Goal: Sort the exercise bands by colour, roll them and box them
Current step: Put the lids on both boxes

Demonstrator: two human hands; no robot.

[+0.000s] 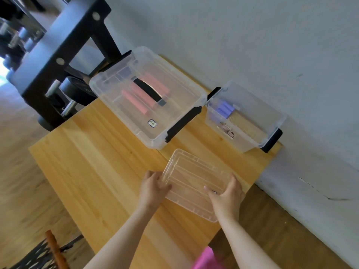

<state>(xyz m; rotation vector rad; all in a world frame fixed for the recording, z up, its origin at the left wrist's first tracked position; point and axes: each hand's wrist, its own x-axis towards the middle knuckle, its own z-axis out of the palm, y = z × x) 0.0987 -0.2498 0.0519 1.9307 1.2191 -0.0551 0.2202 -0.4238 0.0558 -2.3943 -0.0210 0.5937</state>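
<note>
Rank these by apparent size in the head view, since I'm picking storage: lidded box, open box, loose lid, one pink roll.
1. lidded box
2. open box and loose lid: look alike; the lid is nearer the camera, so unranked
3. pink roll

Pink rolls (136,100) lie in the lidded box (155,143), purple ones (224,109) (clustered) in the lidless box (246,147)
</note>
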